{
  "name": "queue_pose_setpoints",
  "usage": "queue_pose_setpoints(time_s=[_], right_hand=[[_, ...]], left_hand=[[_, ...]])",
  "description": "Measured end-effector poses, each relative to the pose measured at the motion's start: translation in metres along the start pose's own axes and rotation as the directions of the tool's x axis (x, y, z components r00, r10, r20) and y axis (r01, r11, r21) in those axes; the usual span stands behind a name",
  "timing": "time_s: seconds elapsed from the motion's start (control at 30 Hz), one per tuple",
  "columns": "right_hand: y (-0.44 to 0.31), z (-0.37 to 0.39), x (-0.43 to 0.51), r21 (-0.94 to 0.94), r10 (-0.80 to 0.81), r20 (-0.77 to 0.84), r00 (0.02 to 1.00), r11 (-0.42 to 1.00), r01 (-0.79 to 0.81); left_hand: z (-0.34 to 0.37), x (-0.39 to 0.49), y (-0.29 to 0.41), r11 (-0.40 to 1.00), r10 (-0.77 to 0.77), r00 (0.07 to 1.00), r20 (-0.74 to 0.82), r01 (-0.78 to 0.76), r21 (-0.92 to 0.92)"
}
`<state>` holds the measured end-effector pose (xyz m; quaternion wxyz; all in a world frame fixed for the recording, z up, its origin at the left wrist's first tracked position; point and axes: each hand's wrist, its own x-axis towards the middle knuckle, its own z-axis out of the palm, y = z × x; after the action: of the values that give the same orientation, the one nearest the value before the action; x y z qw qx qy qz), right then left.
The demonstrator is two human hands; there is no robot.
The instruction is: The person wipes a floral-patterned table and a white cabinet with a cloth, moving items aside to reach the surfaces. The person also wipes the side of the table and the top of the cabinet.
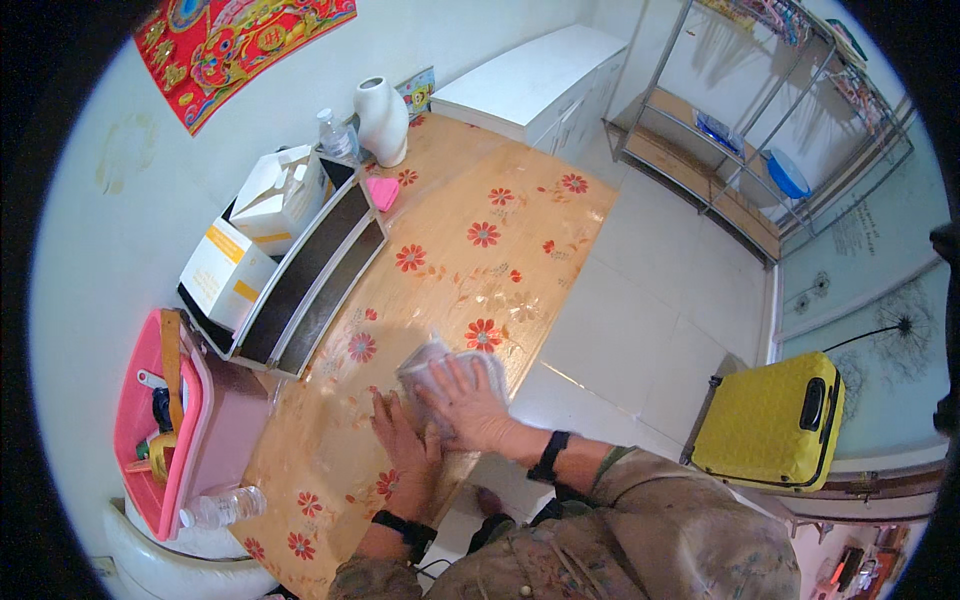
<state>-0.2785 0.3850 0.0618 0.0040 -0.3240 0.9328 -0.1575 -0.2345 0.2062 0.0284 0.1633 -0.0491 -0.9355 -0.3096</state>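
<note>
My right hand presses a folded pale cloth flat onto the table, its fingers spread over the top. The cloth lies near the table edge that faces the floor. Just left of it, my left hand rests palm down with nothing in it, the thumb close to the cloth's edge. Beneath both hands is a long table with a flower-patterned covering, glossy in places. Part of the cloth is hidden under my right hand.
Along the wall stand a black-and-silver organizer holding white boxes, a pink bin with odds and ends, a white vase and a plastic bottle. Another bottle lies by the bin. A yellow suitcase stands on the floor.
</note>
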Motion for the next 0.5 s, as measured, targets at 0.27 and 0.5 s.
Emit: queue_pose_setpoints(time_s=[0.27, 0.5], right_hand=[[0.020, 0.024, 0.003, 0.254, -0.219, -0.166, 0.961, 0.933, 0.257], [0.213, -0.031, 0.036, -0.585, -0.143, -0.269, 0.952, 0.810, -0.044]], left_hand=[[0.004, 0.000, 0.004, 0.941, -0.212, 0.974, 0.086, 0.179, 0.287], [0.009, 0.008, 0.017, 0.856, -0.239, 0.963, 0.123, 0.150, 0.494]])
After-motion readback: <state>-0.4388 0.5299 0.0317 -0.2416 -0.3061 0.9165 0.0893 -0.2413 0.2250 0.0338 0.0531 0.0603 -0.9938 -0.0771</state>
